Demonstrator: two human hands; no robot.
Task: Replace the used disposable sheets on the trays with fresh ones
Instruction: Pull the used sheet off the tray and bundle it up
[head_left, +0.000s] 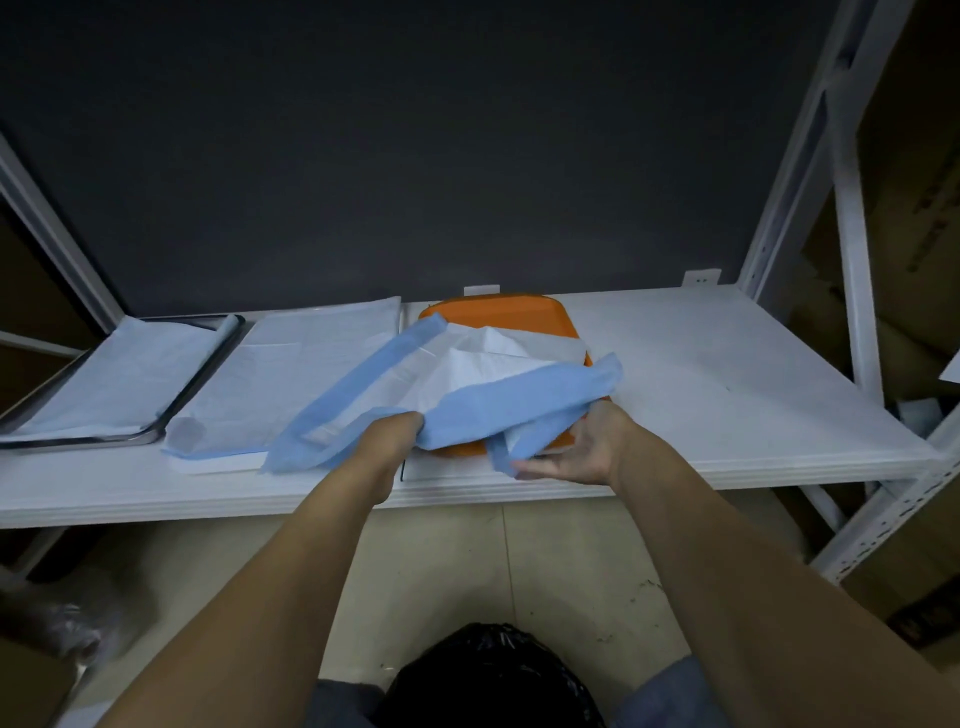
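Note:
An orange tray (558, 318) lies on the white shelf (727, 374), mostly covered by a crumpled blue-and-white disposable sheet (483, 395). My left hand (389, 439) grips the sheet's bunched left side near the tray's front edge. My right hand (576, 452) holds the sheet's right front fold, palm turned up, fingers under a hanging blue strip. The sheet is lifted and folded inward over the tray. To the left lies a stack of flat fresh sheets (291, 379). Further left a metal tray (197, 379) carries a flat sheet (114, 379).
A black bin bag (493, 675) opens on the floor just below me. White rack uprights (852, 291) rise at the right, with cardboard boxes (914, 218) behind them. A dark wall backs the shelf. Clear plastic wrap (67, 629) lies on the floor at left.

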